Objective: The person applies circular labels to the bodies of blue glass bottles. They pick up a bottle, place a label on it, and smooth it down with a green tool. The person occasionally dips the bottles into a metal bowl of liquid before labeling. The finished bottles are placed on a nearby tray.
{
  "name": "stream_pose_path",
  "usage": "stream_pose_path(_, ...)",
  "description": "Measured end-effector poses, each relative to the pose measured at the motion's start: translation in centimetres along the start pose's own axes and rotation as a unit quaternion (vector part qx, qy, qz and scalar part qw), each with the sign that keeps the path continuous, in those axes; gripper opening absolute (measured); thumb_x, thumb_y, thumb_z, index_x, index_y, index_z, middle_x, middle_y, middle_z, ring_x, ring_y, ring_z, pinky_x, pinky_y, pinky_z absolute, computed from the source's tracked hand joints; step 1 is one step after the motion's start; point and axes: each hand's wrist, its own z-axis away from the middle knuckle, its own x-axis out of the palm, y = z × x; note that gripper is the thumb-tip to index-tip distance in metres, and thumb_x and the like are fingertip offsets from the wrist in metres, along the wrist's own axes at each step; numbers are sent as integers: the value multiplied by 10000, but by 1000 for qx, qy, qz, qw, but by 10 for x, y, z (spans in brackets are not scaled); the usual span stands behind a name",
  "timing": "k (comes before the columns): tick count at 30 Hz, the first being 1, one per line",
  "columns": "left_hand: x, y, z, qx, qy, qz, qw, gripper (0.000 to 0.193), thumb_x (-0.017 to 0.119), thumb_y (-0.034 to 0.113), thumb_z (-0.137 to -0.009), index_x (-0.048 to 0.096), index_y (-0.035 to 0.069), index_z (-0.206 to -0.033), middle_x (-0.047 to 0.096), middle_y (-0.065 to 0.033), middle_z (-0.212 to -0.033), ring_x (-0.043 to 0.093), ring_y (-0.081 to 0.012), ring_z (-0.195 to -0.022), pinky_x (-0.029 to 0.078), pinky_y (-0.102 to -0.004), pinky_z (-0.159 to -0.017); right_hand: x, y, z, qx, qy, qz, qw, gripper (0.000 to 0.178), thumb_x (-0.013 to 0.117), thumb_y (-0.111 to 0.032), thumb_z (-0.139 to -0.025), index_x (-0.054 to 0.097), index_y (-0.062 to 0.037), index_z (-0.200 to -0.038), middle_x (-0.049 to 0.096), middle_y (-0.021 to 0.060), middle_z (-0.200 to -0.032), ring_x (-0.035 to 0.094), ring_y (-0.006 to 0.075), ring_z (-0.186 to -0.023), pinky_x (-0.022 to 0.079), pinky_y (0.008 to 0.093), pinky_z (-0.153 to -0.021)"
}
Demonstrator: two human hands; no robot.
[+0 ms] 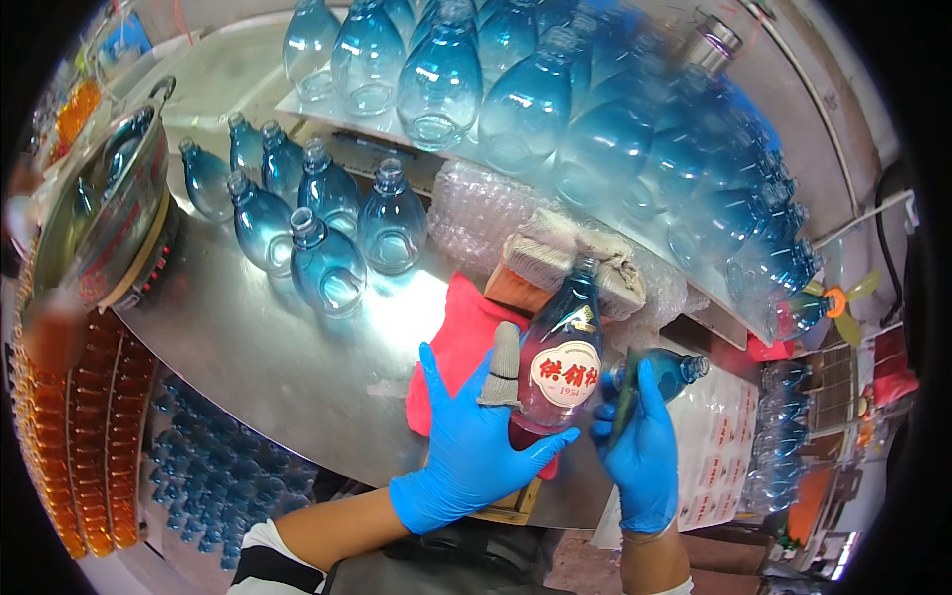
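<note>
A blue-tinted glass bottle (567,362) with a cream and red label lies tilted in front of me. Its neck end rests by a folded whitish cloth (555,253), and its base points toward me. My left hand (471,451), blue-gloved with a grey fabric cover on one finger, is spread open beside the bottle, its thumb near the base. My blue-gloved right hand (643,451) grips a thin dark green flat piece (627,397) to the right of the label. Just beyond that hand lies a smaller-looking blue bottle (674,373), partly hidden by the fingers.
A pink cloth (441,367) lies under the work area on the metal table (228,327). Several blue bottles (327,268) stand at left, near a metal pan (119,198). More fill a shelf (357,124) behind bubble wrap (481,213). Label sheets (719,446) lie at right.
</note>
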Motion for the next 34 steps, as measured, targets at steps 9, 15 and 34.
stream_pose_path(9,7,-10,1,-21,16,143,989,1055,709,428,-707,57,-6,-1413,345,-193,-1378,385,-351,-1242,-175,-584,-994,78,-31,-1,-446,-170,588,653,212,716,-28,-695,658,-55,-898,619,111,-768,583,189,-632,451,266,-573)
stream_pose_path(15,-8,-16,-6,72,-33,38,996,929,720,429,-690,260,21,-1386,379,-195,-1340,380,-360,-1238,-129,-610,-1002,32,-9,10,-503,-12,439,744,263,702,-18,-724,603,16,-965,612,64,-843,580,134,-763,475,259,-681)
stream_pose_path(34,-7,-20,-18,70,-65,-44,995,1127,725,577,-608,177,-9,-1400,350,-145,-1395,408,-236,-1251,-143,-536,-1042,14,36,-4,-407,136,248,869,268,691,-164,-796,563,-10,-976,609,76,-851,572,101,-766,484,244,-667)
